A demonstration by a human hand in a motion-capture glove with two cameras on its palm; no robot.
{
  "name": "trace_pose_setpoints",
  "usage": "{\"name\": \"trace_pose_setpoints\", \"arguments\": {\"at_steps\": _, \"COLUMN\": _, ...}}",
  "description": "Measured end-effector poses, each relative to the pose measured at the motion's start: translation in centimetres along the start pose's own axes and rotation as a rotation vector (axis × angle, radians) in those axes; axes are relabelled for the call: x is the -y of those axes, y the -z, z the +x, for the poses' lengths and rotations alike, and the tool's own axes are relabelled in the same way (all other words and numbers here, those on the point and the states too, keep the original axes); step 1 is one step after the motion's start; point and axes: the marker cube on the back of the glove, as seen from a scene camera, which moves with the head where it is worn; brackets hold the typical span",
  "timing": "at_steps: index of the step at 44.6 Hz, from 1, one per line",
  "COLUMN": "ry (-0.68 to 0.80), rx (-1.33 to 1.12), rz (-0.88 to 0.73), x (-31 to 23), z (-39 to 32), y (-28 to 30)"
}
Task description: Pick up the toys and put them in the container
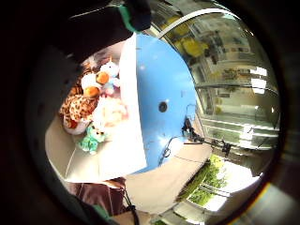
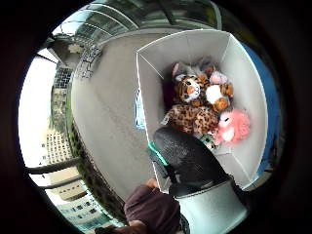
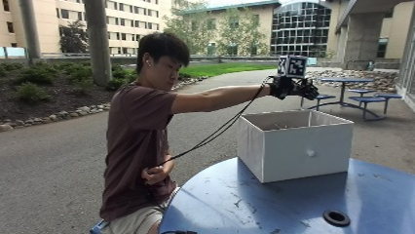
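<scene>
A person sat at the near left edge of a round blue table point(image 3: 279, 204), right arm stretched out level over a white container point(image 3: 295, 144) that stood on the table's far left part. The gloved right hand point(image 3: 295, 88) hung in the air above the container's open top, well apart from its rim. From the outside view its fingers looked spread or loosely curled with nothing between them, though the hand was small there and I could not be sure of the exact pose; the palm views showed a black gloved finger point(image 2: 187, 158) reaching out over the container's wall with no toy in it.

The toys lay inside the container, heaped together against one wall. Among them were a spotted leopard point(image 2: 192, 117) with its face turned up, a pink fluffy toy point(image 2: 234, 126) just beside it, and a small white and orange toy point(image 2: 217, 95) touching the leopard's head. The little finger side view also showed a small green toy point(image 1: 93, 138) at the edge of the heap, next to the leopard.

The bare left hand point(image 3: 154, 174) was held near the person's waist, curled around a black cable. A dark round hole point(image 3: 336, 217) sat in the tabletop to the near right of the container.
</scene>
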Motion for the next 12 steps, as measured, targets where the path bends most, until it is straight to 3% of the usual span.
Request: {"name": "trace_pose_setpoints", "arguments": {"at_steps": 12, "ry": 0.037, "rx": 0.073, "rz": 0.017, "x": -0.1, "z": 0.7, "y": -0.5}}
